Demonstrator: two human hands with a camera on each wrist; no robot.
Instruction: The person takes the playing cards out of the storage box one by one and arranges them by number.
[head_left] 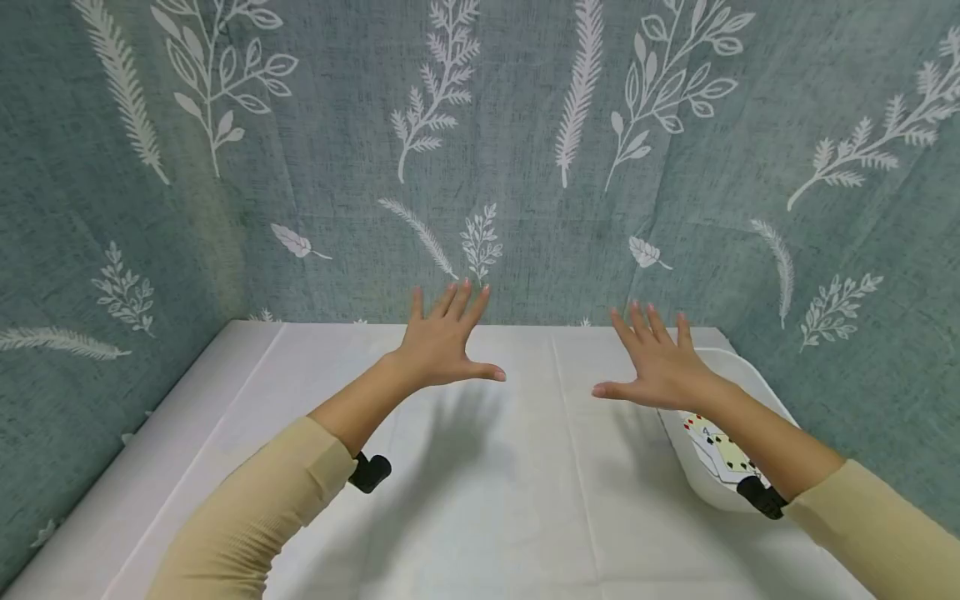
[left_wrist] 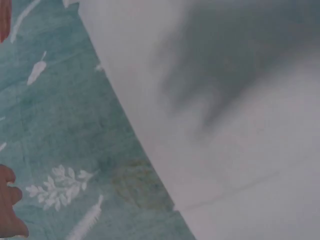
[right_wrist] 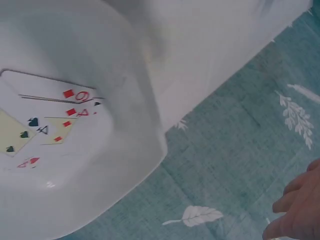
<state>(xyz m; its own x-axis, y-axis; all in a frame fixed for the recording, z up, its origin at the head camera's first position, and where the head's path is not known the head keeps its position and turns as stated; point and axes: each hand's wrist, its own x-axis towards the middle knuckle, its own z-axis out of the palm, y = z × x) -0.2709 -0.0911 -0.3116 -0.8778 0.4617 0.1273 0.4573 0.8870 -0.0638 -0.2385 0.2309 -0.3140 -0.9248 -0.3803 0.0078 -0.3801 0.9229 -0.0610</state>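
Note:
Both hands hover above a white-covered table point(head_left: 487, 500), palms down with fingers spread, holding nothing. My left hand point(head_left: 442, 337) is over the table's middle back. My right hand point(head_left: 656, 367) is to its right, near the back edge of a white tray point(head_left: 738, 367). Several playing cards point(head_left: 720, 450) lie face up in the tray, partly hidden by my right forearm. In the right wrist view the cards point(right_wrist: 45, 125) lie in the tray point(right_wrist: 125, 145), and only my fingertips point(right_wrist: 295, 215) show. The left wrist view shows the table point(left_wrist: 240, 125) with the hand's shadow on it.
A teal cloth with white leaf prints point(head_left: 480, 150) hangs close behind and on both sides of the table. The table's left edge point(head_left: 187, 433) runs diagonally toward me. The tray sits at the table's right edge.

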